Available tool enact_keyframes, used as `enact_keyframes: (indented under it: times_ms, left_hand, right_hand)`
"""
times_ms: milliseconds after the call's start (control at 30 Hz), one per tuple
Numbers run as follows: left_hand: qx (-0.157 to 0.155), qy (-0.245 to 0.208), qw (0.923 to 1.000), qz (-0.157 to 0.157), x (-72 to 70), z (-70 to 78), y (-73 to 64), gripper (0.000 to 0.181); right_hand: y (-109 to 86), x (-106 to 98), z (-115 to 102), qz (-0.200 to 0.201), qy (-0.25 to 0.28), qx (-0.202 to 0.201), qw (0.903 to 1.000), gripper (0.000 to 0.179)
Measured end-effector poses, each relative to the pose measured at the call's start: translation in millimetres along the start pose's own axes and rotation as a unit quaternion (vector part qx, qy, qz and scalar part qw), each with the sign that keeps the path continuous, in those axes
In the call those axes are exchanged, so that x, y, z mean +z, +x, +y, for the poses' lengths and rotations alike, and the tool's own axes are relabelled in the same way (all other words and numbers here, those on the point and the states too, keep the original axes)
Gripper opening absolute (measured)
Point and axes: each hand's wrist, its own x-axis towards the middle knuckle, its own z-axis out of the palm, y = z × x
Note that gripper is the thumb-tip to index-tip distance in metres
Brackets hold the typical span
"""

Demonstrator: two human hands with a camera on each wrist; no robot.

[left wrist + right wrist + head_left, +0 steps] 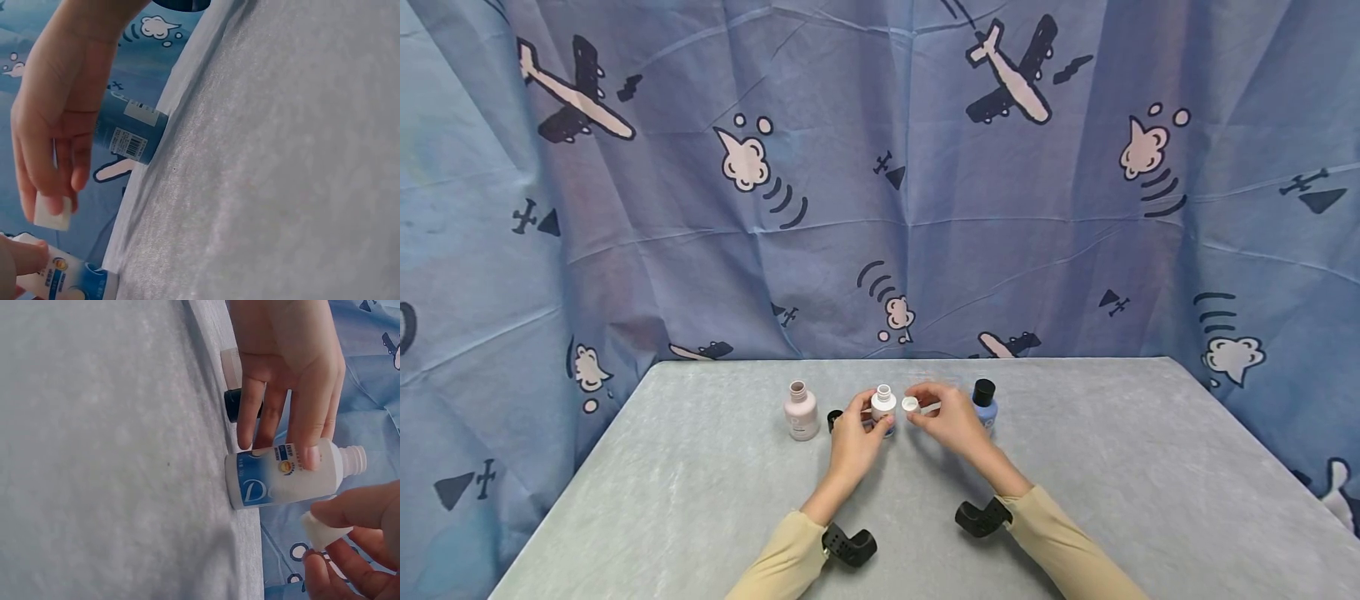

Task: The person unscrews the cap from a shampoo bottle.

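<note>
A white bottle (883,402) with a blue label stands upright on the table, its threaded mouth uncovered. My left hand (853,440) grips its body from the left, with the thumb in front in the head view. Just right of the bottle's neck, my right hand (953,418) pinches a small white cap (911,404) between thumb and fingers. The cap is apart from the bottle. In the right wrist view the white bottle (294,475) shows its printed label, and the cap (322,533) is close to its shoulder.
A pale pink bottle (802,414) without a cap stands to the left. Beside my left hand sits a black cap (834,419). Behind my right hand is a blue bottle (985,410) with a black top. A patterned blue curtain (820,183) hangs beyond the grey table (1112,467).
</note>
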Motion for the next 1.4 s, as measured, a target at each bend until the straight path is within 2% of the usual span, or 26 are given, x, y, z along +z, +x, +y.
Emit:
enact_keyframes:
  times_ms: [367, 767, 967, 1400]
  left_hand:
    - [0.007, 0.013, 0.9999, -0.002, -6.6, 0.1, -1.7, 0.042]
    - [0.011, 0.000, 0.9999, -0.004, -12.5, 2.8, -5.2, 0.042]
    - [0.007, 0.003, 1.0000, -0.004, -14.9, 4.1, -7.4, 0.040]
    - [0.003, 0.000, 1.0000, -0.005, -20.1, 5.2, -9.9, 0.041]
  right_hand:
    - [0.1, 6.0, 6.7, -0.025, -0.002, -0.010, 0.9996, 0.025]
    - [4.2, 8.3, 12.8, -0.050, -0.034, 0.013, 0.9981, 0.026]
    - [3.6, 11.0, 17.3, -0.054, -0.048, 0.003, 0.9974, 0.025]
    - [1.9, 12.9, 16.0, -0.061, -0.072, 0.034, 0.9950, 0.025]
